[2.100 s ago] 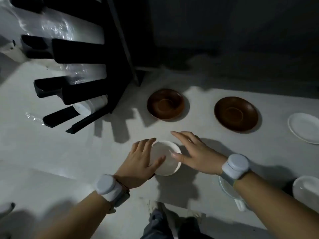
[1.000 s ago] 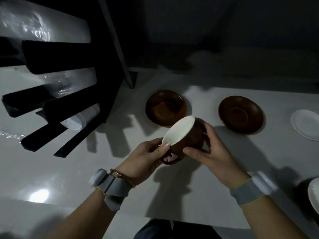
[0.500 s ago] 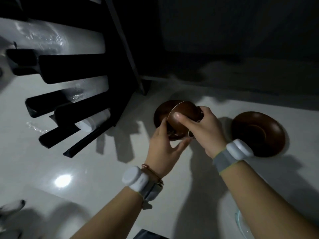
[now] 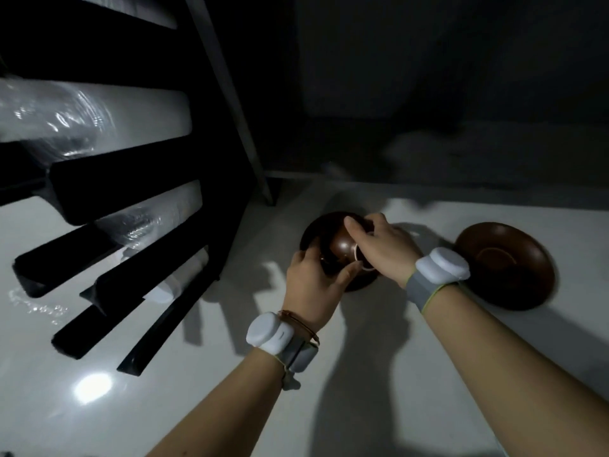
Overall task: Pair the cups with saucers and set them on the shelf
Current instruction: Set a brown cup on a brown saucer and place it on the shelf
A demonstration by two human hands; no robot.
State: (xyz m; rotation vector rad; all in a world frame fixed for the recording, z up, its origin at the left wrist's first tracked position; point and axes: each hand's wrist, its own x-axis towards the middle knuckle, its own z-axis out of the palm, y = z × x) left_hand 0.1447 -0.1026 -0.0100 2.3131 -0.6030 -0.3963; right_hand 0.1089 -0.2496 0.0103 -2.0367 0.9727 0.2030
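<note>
Head view, dim light. Both hands on one brown cup (image 4: 341, 247), held over the left brown saucer (image 4: 313, 229). Left hand (image 4: 313, 285) cradles the cup from the near side, thumb up against its wall. Right hand (image 4: 382, 249) grips it from above and the right, fingers wrapped over the top; a pale ring, probably the handle, shows under the fingers. The cup looks tilted, its brown outside toward the camera. Whether its foot touches the saucer cannot be told; the hands cover the contact.

Second brown saucer (image 4: 504, 265) lies bare on the white bench (image 4: 204, 390), to the right, apart from the first.

Shelf (image 4: 131, 179) at left: dark slatted tiers with film-wrapped pale boards. No cup-and-saucer pair visible on it from here.

Progress, as judged: first pairing is under way, not finished. Left to do: seat this cup upright, carry the pair to the shelf, then find a cup for the second brown saucer.
</note>
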